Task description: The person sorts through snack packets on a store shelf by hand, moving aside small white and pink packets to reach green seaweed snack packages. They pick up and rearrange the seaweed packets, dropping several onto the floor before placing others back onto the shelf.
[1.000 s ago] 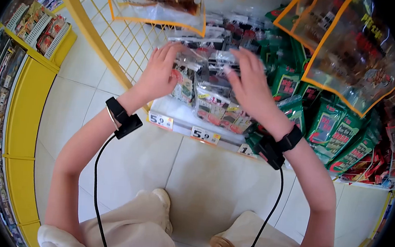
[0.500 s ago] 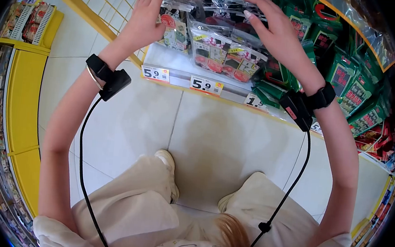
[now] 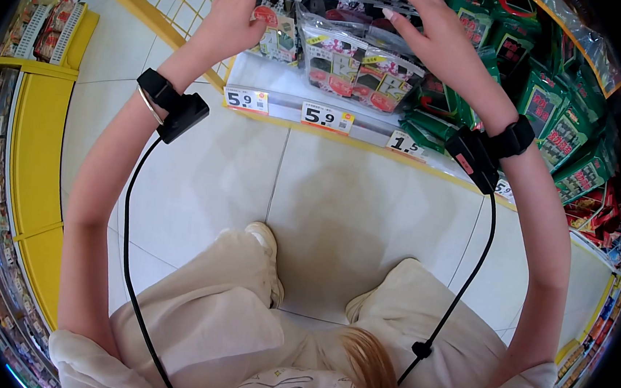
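Observation:
Both arms reach over a shop shelf to the top edge of the head view. My left hand (image 3: 230,16) is open, its thumb apart from the fingers, beside the left clear-wrapped snack packet (image 3: 275,34) with a round red mark. My right hand (image 3: 446,44) is also open, thumb spread over the upper right of the front snack packets (image 3: 360,74). Those packets stand upright in clear, crinkled wrapping with pink, white and black print. The fingertips of both hands run close to or past the frame's top edge, around the row of packets.
Price labels (image 3: 327,117) line the shelf's front edge. Green snack packets (image 3: 563,134) are heaped on the right, red ones (image 3: 593,213) below them. A yellow wire rack (image 3: 146,13) stands at upper left, a yellow shelf unit (image 3: 39,165) at far left. Black cables run from both wrists.
Both hands have shifted slightly up toward the top edge, so more of the fingers are cut off. The packets look much the same.

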The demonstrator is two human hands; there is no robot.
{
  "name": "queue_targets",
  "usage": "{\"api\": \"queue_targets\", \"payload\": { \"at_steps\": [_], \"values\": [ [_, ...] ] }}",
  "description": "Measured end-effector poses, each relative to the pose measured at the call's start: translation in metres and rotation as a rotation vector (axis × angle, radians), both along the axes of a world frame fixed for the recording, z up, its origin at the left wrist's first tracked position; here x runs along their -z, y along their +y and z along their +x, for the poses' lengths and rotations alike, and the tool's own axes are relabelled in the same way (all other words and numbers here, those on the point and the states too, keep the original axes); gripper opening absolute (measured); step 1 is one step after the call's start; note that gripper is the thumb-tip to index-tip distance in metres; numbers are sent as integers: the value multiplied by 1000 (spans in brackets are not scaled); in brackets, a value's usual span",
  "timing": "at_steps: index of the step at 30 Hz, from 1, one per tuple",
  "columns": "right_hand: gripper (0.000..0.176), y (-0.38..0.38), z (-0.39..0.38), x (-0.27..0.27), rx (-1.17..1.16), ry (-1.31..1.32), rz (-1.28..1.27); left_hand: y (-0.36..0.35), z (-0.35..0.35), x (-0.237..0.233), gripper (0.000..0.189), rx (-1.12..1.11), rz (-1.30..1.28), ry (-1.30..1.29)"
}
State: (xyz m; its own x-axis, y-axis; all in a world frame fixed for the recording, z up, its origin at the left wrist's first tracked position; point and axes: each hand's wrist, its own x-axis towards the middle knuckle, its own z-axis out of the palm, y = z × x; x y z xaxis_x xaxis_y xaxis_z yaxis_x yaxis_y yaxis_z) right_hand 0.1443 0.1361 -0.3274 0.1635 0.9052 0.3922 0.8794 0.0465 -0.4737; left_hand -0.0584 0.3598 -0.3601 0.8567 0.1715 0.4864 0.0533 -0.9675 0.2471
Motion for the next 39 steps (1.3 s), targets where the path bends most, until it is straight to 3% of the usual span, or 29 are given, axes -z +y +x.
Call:
{"api": "queue_targets", "payload": {
  "at_steps": [16, 22, 27, 29, 31, 33, 37, 39],
  "values": [
    [34, 2, 1, 2, 28, -83, 54, 5, -2, 3, 68, -92, 42, 19],
    [32, 5, 12, 22, 7, -153, 128, 11, 5, 1, 67, -100, -113, 29],
    [37, 15, 15, 30, 32, -104, 182, 41, 36, -3, 37, -44, 33, -162],
    [42, 20, 16, 28, 38, -82, 168, 46, 46, -17, 31, -48, 6, -147],
    [47, 28, 18, 38, 109, -156, 163, 53, 57, -24, 29, -198, -31, 62],
    [56, 32, 16, 43, 151, -218, 115, 74, 68, -18, 30, -126, 108, 18],
    [65, 32, 0, 42, 187, -247, -30, 85, 90, -20, 49, -122, 40, 161],
    [65, 29, -2, 39, 186, -212, -97, 85, 101, -19, 59, -154, -140, 381]
  ]
}}
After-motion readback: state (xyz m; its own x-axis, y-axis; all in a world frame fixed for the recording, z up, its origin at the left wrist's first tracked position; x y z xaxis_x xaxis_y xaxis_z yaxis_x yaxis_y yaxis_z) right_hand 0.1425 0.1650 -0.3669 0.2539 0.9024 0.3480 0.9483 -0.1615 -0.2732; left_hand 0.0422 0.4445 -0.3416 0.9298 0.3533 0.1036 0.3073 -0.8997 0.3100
